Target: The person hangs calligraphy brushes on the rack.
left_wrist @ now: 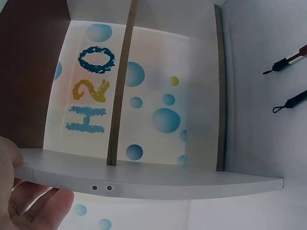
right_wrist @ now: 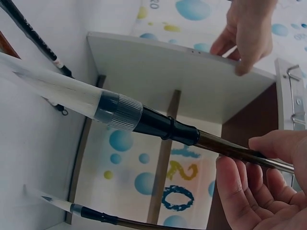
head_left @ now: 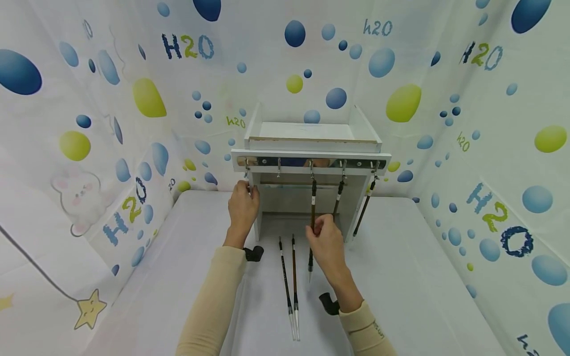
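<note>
A white wooden shelf unit (head_left: 311, 147) stands with a metal hook rail (head_left: 291, 162) along its front. My left hand (head_left: 242, 210) grips the front edge of its left side panel (left_wrist: 144, 186), thumb on one side and fingers on the other. My right hand (head_left: 328, 244) pinches the brown handle of a calligraphy brush (right_wrist: 163, 127) between thumb and fingers. The brush's upper end is at the middle hook, and its pale bristles point down. Two other brushes, a second brush (head_left: 338, 197) and a third brush (head_left: 364, 207), hang from hooks to the right.
On the white tabletop (head_left: 401, 277), a black-handled brush (head_left: 285, 277) and a brown-handled brush (head_left: 294, 277) lie side by side, with clear tips toward me. Behind the shelf hangs a patterned curtain (head_left: 267, 39). The two leftmost hooks hold no brush.
</note>
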`<action>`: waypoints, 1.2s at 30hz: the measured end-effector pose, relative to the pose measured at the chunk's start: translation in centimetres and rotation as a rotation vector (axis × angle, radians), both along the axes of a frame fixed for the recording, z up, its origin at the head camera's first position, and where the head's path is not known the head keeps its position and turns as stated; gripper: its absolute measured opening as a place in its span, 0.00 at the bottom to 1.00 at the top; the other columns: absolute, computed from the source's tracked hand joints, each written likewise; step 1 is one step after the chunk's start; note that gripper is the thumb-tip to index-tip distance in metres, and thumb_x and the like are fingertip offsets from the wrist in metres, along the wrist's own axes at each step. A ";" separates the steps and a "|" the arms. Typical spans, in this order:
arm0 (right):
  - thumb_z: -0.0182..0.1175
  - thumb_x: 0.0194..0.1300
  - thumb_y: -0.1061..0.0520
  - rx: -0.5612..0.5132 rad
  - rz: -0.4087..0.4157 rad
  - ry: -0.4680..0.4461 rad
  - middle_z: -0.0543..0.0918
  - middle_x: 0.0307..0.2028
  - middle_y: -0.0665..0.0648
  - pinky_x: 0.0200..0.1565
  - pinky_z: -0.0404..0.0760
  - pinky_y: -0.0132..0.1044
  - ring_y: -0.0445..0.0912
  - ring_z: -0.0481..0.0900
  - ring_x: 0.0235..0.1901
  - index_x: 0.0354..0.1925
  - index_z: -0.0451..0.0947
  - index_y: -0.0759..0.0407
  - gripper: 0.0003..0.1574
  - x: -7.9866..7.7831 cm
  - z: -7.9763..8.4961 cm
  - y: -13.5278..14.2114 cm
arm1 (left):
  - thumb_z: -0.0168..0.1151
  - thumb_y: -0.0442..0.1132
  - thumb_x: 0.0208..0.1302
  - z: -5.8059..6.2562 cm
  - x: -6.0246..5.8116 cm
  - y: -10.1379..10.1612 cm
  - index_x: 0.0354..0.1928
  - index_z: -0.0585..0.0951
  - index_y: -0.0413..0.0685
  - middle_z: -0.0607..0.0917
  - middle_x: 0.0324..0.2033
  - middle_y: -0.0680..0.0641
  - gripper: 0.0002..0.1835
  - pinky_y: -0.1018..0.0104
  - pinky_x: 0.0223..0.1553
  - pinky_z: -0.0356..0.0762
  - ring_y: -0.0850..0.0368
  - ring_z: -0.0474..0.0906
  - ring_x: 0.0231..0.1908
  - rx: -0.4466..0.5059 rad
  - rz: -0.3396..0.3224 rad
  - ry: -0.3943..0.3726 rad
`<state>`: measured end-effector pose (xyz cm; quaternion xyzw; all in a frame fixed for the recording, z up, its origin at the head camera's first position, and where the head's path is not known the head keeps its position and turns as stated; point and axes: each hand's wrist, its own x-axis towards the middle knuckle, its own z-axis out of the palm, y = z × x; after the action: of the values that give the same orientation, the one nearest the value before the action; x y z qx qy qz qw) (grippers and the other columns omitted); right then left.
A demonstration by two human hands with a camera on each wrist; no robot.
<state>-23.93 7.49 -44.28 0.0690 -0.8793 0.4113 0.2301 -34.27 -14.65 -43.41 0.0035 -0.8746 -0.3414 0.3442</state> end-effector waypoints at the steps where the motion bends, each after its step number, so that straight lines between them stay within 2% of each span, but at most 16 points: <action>1: 0.65 0.65 0.60 0.002 -0.002 0.000 0.80 0.29 0.59 0.22 0.72 0.31 0.44 0.75 0.23 0.42 0.71 0.63 0.13 0.0 0.0 0.0 | 0.56 0.38 0.71 0.0 0.0 0.0 0.47 0.77 0.32 0.84 0.40 0.33 0.14 0.41 0.36 0.81 0.36 0.85 0.38 0.000 0.001 0.002; 19: 0.65 0.65 0.60 0.039 0.004 0.018 0.79 0.28 0.58 0.21 0.71 0.31 0.43 0.73 0.21 0.41 0.72 0.64 0.13 -0.3 -0.1 -0.1 | 0.56 0.39 0.71 0.0 0.0 -0.1 0.46 0.77 0.32 0.84 0.40 0.33 0.14 0.41 0.34 0.81 0.36 0.85 0.37 0.010 -0.010 0.013; 36: 0.63 0.67 0.59 0.023 0.021 -0.054 0.79 0.29 0.59 0.20 0.69 0.31 0.43 0.72 0.20 0.45 0.72 0.66 0.14 -1.7 -1.2 -0.2 | 0.56 0.38 0.71 0.0 0.0 0.1 0.47 0.77 0.32 0.84 0.40 0.33 0.13 0.42 0.35 0.81 0.36 0.85 0.37 0.012 -0.006 0.004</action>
<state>-25.61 7.33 -45.48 0.0696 -0.8891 0.4052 0.2013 -34.23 -14.57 -43.38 0.0024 -0.8719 -0.3474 0.3450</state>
